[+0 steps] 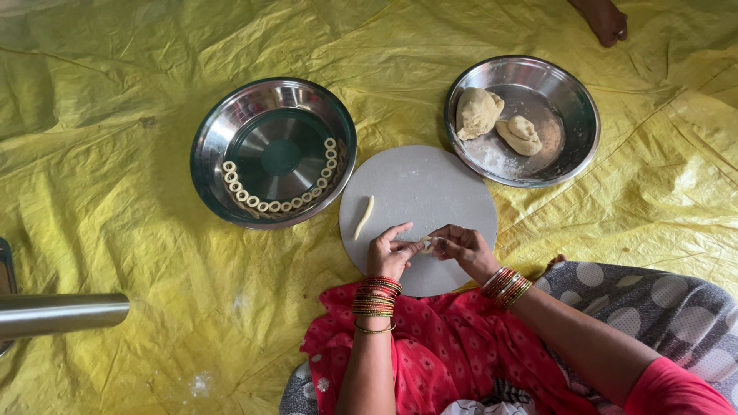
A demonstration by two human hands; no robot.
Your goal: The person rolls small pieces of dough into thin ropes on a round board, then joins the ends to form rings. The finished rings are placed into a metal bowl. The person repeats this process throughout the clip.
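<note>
Both hands meet low in the middle of the frame, over the near edge of a round grey rolling board [430,184]. The left hand [387,257] and right hand [463,247] each have their grip pinched closed on the same small piece of dough [425,244], fingertips nearly touching, so the dough sits right between them just above the board. Stacks of red and gold bangles [377,297] sit on both wrists.

On the board's left side lies a thin rolled dough strip [364,217], a bit curved, well apart from the hands.

Containers: the steel bowl [223,123] at centre-left holds a row of little dough rings [265,204] lined up along its lower inside wall in a curve, rest of it bare metal. The steel plate [573,100] at upper right holds two dough lumps [478,112], one bigger than the other, plus a dusting of flour near its lower rim.

Everything sits on a crinkled yellow plastic sheet [115,192] on the floor. A metal tube [61,313] pokes in at lower left, and someone else's bare foot [606,20] shows at the top edge.
</note>
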